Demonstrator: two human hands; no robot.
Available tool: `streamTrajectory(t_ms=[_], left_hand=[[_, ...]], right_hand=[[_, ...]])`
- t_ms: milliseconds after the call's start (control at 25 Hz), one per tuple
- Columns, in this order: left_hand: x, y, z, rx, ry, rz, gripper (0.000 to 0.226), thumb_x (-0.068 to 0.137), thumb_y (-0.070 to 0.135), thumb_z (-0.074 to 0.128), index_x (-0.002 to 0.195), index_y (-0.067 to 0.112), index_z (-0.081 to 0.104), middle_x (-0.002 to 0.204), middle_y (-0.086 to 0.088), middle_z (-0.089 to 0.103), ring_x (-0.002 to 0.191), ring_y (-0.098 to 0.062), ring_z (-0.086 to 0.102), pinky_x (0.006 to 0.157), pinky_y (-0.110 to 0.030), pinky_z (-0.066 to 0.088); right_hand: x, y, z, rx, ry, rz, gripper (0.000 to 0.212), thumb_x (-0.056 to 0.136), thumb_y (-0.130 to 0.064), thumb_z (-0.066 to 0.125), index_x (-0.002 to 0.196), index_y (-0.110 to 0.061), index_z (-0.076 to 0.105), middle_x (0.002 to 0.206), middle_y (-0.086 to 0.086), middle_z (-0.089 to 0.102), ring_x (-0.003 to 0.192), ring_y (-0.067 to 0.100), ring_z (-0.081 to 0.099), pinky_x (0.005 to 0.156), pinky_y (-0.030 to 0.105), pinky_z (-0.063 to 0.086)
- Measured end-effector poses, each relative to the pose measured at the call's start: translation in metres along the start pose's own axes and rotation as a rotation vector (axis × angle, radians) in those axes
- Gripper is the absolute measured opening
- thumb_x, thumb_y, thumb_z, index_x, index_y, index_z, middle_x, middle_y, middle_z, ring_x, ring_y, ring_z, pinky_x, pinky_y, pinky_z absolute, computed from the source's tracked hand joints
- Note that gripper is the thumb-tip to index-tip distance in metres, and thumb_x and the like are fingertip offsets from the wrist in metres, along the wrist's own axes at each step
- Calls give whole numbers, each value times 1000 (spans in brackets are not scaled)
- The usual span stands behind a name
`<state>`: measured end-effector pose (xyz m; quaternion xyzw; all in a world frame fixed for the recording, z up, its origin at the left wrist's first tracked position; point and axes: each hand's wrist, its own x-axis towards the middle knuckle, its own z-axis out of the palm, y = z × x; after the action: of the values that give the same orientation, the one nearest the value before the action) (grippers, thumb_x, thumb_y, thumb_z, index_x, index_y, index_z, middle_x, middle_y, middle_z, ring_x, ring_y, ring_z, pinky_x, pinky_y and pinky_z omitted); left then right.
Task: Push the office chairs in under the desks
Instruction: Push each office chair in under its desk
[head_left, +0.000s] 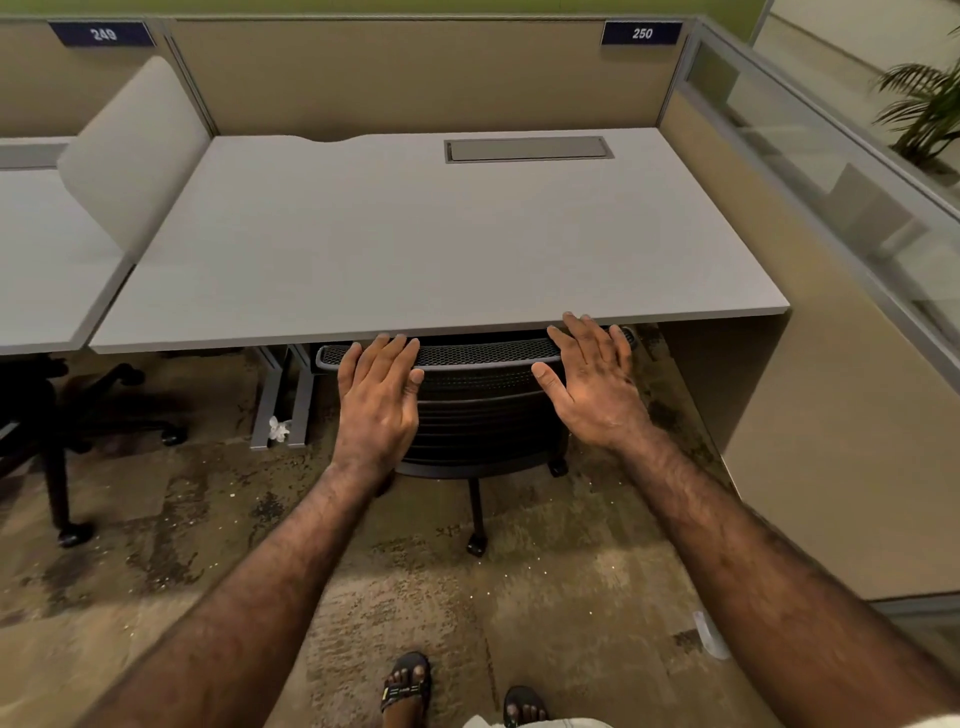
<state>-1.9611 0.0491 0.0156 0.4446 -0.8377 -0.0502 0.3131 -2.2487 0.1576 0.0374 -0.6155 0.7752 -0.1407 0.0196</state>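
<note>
Black mesh-backed office chair (470, 402) — backrest top at the front edge of the pale grey laminate bench (415, 244), seat beneath. Left hand (379, 397) and right hand (592, 387): fingers flat, spread, gripping nothing. Step: final push, seemingly complete — next, the neighbouring dark chair (57, 415).

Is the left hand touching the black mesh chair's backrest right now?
Touching. In the head view the left hand lies flat on the black mesh chair backrest, fingers over its top rim.
</note>
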Motion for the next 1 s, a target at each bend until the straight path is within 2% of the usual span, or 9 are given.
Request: streamTrajectory(t_ms=[280,560,800,920,1000], left_hand=[[43,-22,0,-8,-118,-34,48,111,36,35,151,17,56,157,-6,56,156,-24,38,134,-47,9],[76,-33,5,-13,-239,-55,47,115,32,36,157,17,48,167,-8,44,163,-25,24,135,-47,1],[77,-29,6,33,-274,-54,49,116,33,33,161,17,43,171,-7,37,164,-24,19,135,-48,1],[81,-26,1,61,-335,-49,52,116,34,30,164,16,36,174,-8,30,165,-25,14,135,-47,-2],[77,-23,-5,121,-391,-30,57,116,37,29,168,13,25,177,-10,19,166,-26,7,135,-47,-4]], right_hand=[[43,-10,3,-7,-63,22,72,112,-64,22,170,-23,27,179,3,20,168,21,5,131,43,-18],[79,-6,7,-34,-120,35,73,112,-65,18,172,-24,21,181,5,14,168,23,2,132,48,-16],[86,-1,10,-62,-132,27,76,110,-68,14,172,-25,18,182,3,9,168,22,-2,132,48,-17],[86,-2,7,-83,-168,45,76,110,-67,13,173,-25,14,182,3,5,168,21,-5,131,47,-17],[80,-10,6,-100,-166,67,75,111,-66,11,174,-24,9,183,3,2,168,22,-8,132,49,-16]])
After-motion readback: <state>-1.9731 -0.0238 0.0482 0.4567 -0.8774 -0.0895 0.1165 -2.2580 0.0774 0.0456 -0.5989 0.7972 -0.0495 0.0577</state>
